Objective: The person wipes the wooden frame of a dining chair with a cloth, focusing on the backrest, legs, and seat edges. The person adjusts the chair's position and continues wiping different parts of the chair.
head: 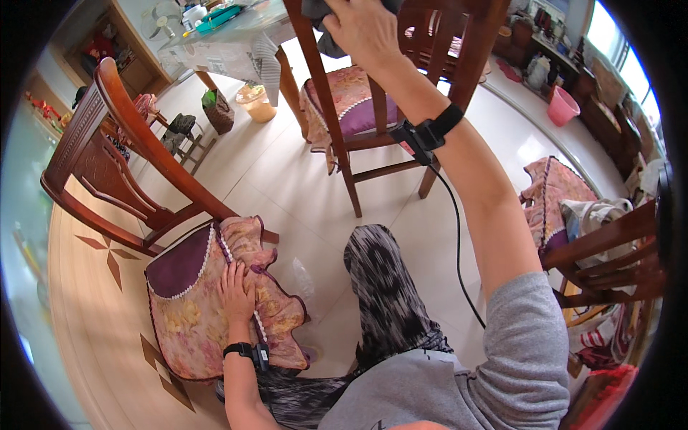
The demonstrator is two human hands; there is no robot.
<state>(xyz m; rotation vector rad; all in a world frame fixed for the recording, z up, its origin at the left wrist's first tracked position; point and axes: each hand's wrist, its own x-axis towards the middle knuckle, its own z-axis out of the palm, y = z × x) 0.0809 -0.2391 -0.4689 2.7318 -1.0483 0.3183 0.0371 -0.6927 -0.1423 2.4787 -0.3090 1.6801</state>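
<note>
My left hand (236,293) lies flat on a floral chair cushion (185,322) with a purple panel, white beaded trim and a ruffle, on a wooden chair (156,161) at the left. My right hand (363,27) reaches to the top of a second wooden chair (329,102), at the upper edge of the view. Dark grey cloth (330,45) shows under and beside this hand; whether the fingers grip it is hidden. That chair's seat carries a similar floral and purple cushion (344,91). Both wrists wear black straps with small devices, a cable running from the right one.
A covered table (215,54) with items stands at the upper left, a plastic bin (256,102) and patterned bag (217,113) near it. Another chair (607,247) with cloths is at the right. A pink bucket (563,106) stands farther off. The cable (458,226) hangs beside my right arm.
</note>
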